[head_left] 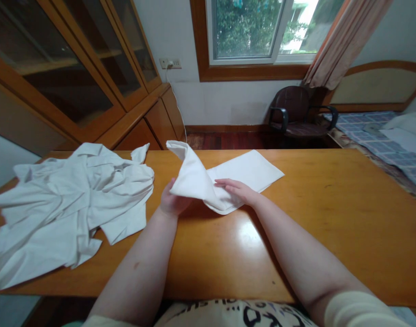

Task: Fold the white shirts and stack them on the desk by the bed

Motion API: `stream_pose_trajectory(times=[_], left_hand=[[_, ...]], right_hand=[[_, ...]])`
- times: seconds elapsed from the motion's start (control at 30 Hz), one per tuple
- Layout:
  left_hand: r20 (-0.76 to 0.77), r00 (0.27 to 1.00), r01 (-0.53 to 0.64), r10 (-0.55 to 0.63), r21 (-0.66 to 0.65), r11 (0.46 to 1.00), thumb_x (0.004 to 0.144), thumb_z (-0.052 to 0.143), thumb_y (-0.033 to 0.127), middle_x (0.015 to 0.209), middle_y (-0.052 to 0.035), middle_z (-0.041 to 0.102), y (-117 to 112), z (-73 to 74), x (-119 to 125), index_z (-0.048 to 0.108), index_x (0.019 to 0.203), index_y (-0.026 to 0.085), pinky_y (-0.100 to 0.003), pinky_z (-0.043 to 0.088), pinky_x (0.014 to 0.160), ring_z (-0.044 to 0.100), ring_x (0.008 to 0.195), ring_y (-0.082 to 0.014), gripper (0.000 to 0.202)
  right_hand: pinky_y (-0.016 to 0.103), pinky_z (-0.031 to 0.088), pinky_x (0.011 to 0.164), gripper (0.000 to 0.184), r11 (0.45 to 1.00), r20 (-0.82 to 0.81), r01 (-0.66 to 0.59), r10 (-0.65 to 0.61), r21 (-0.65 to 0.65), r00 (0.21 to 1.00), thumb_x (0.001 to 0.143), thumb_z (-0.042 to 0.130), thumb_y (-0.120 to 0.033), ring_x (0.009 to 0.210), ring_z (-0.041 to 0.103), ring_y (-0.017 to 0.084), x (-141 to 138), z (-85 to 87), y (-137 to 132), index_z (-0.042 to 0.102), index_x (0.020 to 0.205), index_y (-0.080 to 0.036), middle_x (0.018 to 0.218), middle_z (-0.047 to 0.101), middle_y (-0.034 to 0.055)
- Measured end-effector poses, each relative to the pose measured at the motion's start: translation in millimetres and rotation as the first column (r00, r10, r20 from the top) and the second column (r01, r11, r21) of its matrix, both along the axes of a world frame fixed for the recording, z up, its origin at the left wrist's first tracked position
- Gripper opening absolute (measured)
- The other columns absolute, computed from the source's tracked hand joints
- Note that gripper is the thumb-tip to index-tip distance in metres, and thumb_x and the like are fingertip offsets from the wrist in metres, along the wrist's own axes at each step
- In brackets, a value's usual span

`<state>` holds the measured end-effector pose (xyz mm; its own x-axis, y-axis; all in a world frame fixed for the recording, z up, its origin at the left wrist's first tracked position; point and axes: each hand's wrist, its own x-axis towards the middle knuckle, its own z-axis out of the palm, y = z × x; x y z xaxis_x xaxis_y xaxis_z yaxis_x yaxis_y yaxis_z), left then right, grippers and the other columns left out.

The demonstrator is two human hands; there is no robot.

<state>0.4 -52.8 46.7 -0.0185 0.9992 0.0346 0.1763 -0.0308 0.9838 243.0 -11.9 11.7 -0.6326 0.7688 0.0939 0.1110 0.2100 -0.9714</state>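
Note:
A folded white cloth (pixel 249 170) lies on the wooden table in front of me, its left end lifted and curling over. My left hand (pixel 174 200) grips that raised end from below; most of its fingers are hidden behind the fabric. With fingers stretched out, my right hand (pixel 238 190) rests flat on the middle of the cloth near its front edge. Further left lies a loose, crumpled heap of white cloths (pixel 81 200), apart from both hands.
The wooden table (pixel 330 218) spans the view. Behind it stand a glass-door cabinet (pixel 126 100) at left, a dark armchair (pixel 296 111) under the window (pixel 249 29), and a bed (pixel 374 136) at right. A cord (pixel 176 100) hangs from the wall socket.

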Motion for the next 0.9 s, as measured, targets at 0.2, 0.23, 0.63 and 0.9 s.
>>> stream_pose_trajectory(times=[0.2,0.23,0.63,0.9], left_hand=[[-0.073,0.887,0.462,-0.456,0.138,0.876,0.083,0.041,0.066,0.147,-0.0063,0.041,3,-7.9,20,0.053,0.135,0.021,-0.041,0.024,0.114,0.031,0.138,-0.0284,0.069],[-0.186,0.849,0.517,-0.495,0.100,0.850,0.084,0.043,0.063,0.153,-0.0050,0.033,4,-9.5,23,0.049,0.138,0.023,-0.040,0.019,0.116,0.023,0.142,-0.0275,0.068],[-0.579,0.815,0.198,0.009,0.293,0.935,0.087,0.053,0.038,0.144,-0.0098,0.044,8,-17.5,31,0.050,0.133,0.024,-0.041,0.024,0.113,0.036,0.135,-0.0240,0.047],[-0.075,0.989,0.128,-0.130,-0.032,0.991,0.065,0.069,0.062,0.127,-0.0159,0.061,30,-27.4,-8,0.053,0.126,0.012,-0.037,0.046,0.096,0.058,0.115,-0.0279,0.080]], right_hand=[[0.042,0.038,0.101,0.079,0.987,-0.243,0.004,-0.043,-0.159,0.969,0.084,0.035,-0.069,0.126,0.047,0.025,-13,2.1,-11,0.035,0.145,-0.019,0.140,0.049,0.0120],[0.042,0.039,0.100,0.085,0.984,-0.282,0.008,-0.058,-0.176,0.958,0.080,0.038,-0.074,0.126,0.047,0.027,-14,1.1,-11,0.036,0.144,-0.018,0.141,0.048,0.0130],[0.046,0.045,0.097,0.063,0.895,-0.302,0.119,-0.267,-0.429,0.915,0.061,0.072,-0.042,0.113,0.058,0.031,-14,4.3,-10,0.064,0.117,-0.016,0.125,0.062,0.0121],[0.043,0.052,0.080,0.044,0.800,-0.241,0.165,-0.360,-0.577,0.901,0.047,0.060,-0.022,0.089,0.068,0.032,-6,3.9,-7,0.069,0.090,-0.015,0.092,0.074,0.0094]])
